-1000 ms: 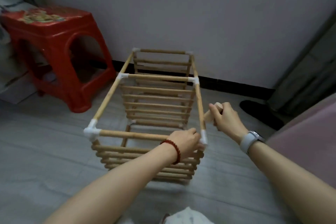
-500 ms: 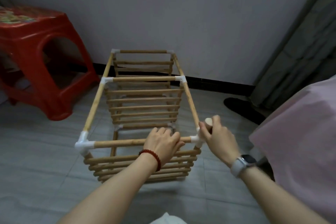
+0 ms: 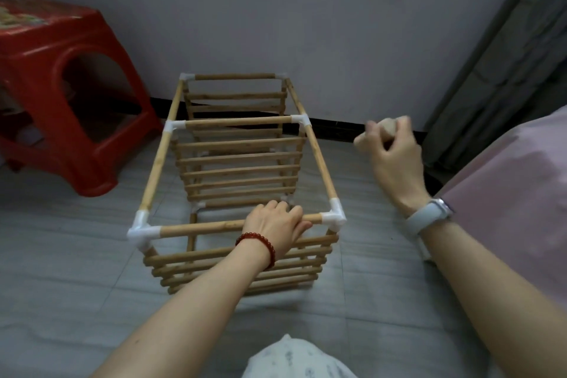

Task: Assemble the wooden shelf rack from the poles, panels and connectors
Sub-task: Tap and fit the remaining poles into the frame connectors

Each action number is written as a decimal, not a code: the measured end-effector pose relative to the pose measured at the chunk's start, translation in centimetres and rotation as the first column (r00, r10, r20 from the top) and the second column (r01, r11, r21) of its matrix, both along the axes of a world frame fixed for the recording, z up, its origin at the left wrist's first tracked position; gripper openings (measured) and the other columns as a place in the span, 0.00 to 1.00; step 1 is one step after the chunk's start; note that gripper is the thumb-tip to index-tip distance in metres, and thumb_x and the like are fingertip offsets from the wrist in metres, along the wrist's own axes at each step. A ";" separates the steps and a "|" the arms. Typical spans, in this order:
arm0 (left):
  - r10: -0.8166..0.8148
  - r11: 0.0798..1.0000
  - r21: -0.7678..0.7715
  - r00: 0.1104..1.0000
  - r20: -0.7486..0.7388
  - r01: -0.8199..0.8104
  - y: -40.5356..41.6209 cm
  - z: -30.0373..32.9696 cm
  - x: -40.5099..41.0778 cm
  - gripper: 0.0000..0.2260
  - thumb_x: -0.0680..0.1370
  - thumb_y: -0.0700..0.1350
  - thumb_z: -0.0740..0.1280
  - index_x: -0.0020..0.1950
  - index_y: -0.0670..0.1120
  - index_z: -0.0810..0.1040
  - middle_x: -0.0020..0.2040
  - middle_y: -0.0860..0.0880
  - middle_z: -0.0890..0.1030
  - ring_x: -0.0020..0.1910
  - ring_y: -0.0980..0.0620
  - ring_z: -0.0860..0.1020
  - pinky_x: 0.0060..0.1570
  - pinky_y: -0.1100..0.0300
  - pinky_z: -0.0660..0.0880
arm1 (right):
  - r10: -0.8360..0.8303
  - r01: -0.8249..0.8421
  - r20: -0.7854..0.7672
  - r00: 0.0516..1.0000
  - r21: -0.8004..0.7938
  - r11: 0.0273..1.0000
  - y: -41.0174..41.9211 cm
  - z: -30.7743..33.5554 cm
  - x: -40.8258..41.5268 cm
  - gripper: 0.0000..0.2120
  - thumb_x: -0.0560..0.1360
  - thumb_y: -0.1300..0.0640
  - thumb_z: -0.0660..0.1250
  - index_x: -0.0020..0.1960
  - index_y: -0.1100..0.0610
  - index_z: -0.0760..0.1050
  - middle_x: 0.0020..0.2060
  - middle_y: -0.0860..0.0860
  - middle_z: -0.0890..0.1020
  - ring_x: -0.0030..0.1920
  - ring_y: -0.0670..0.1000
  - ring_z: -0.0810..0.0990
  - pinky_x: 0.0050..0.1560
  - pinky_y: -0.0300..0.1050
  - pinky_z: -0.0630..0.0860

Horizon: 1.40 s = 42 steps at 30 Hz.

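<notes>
The rack (image 3: 233, 175) stood on the floor (image 3: 61, 270) beside a red stool (image 3: 61, 101), its poles, slatted panels and white connectors already joined into a box frame. The left hand (image 3: 276, 228) curled its grip around the near top pole (image 3: 199, 228), holding the frame steady. The right hand (image 3: 389, 150) was raised well clear of the rack, its grip closed on a small wooden piece (image 3: 387, 129), blurred and hard to identify. The step in hand looked like seating the near right connector (image 3: 334, 216). The next move probably called for bringing that piece down squarely on the corner while the left hand braced.
</notes>
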<state>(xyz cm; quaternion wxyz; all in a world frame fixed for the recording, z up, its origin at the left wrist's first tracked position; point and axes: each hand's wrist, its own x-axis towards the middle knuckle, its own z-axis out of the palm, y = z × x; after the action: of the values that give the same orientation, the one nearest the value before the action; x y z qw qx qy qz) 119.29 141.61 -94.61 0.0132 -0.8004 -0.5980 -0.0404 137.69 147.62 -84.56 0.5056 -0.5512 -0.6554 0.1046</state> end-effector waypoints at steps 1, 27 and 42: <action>0.007 1.000 -0.007 1.000 -0.003 -0.007 -0.1 0.0 0.1 0.17 0.81 0.58 0.46 0.54 0.50 0.69 0.50 0.48 0.75 0.48 0.49 0.73 0.41 0.58 0.62 | 0.030 -0.020 -0.114 0.993 0.089 0.996 -0.2 -0.3 0.3 0.11 0.75 0.39 0.58 0.41 0.45 0.63 0.30 0.38 0.76 0.31 0.35 0.74 0.31 0.34 0.68; 0.306 0.932 -0.234 0.946 0.103 -0.276 -4.7 1.8 -18.9 0.18 0.81 0.58 0.50 0.67 0.57 0.68 0.75 0.54 0.57 0.74 0.52 0.49 0.71 0.45 0.47 | 0.594 -0.489 -0.039 0.803 -0.613 0.621 -6.4 -5.9 -9.2 0.14 0.78 0.45 0.59 0.50 0.56 0.71 0.37 0.52 0.82 0.38 0.49 0.81 0.45 0.51 0.79; -0.241 0.948 -0.237 0.965 -0.106 0.211 -5.5 4.0 -13.1 0.18 0.79 0.55 0.58 0.66 0.49 0.69 0.58 0.50 0.73 0.61 0.50 0.68 0.70 0.51 0.49 | 0.393 -0.329 -0.018 0.919 -0.582 0.744 -0.6 -7.1 -3.6 0.13 0.76 0.45 0.61 0.40 0.53 0.74 0.33 0.48 0.79 0.33 0.43 0.78 0.30 0.29 0.70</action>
<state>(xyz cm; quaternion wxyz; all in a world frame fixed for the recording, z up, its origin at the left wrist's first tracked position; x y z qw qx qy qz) 106.24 136.09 -90.57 -0.0417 -0.8609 -0.5007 0.0796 134.05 147.02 -91.63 0.2504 -0.5446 -0.7131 0.3635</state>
